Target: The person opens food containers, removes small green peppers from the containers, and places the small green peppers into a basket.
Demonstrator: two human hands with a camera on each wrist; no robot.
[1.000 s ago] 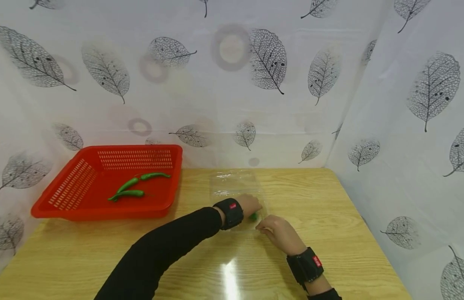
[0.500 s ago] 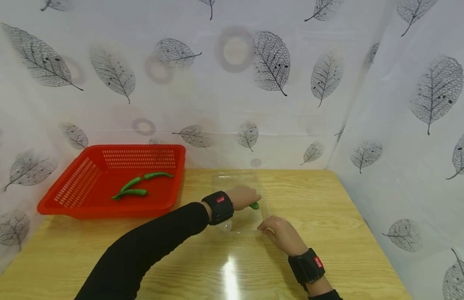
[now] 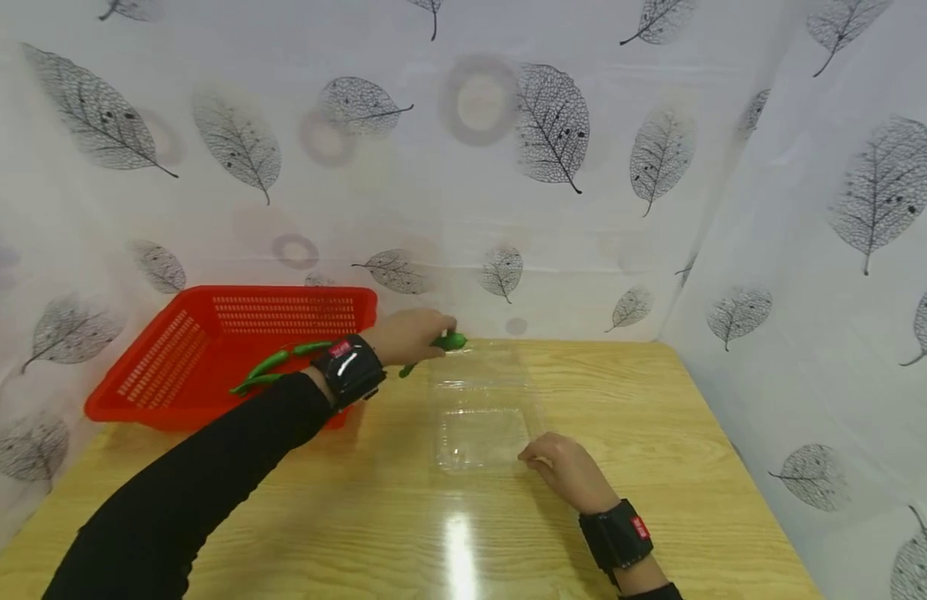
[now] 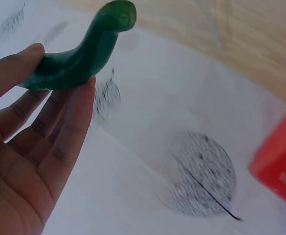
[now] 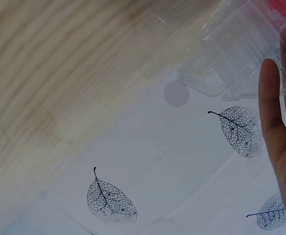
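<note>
A curved green chili pepper (image 4: 79,63) is pinched between the thumb and fingers of my left hand (image 3: 407,335). That hand is raised just right of the red basket (image 3: 223,421), at the back left corner of a clear plastic box (image 3: 482,437). In the head view the pepper's ends show on both sides of the fingers, its middle hidden. The see-through box lies on the table with its lid (image 3: 478,364) folded back, nothing visible inside. At its near right corner, my right hand (image 3: 568,471) holds the edge with thumb and fingertips.
Inside the perforated basket at the left lie several green chili peppers (image 3: 268,364), partly covered by my left wrist. A leaf-patterned sheet (image 3: 448,192) hangs behind the wooden table (image 3: 613,392) and along its right side.
My left hand has lifted the green pepper out of the clear box and moved it up and left toward the basket. The right hand has stayed at the box's corner.
</note>
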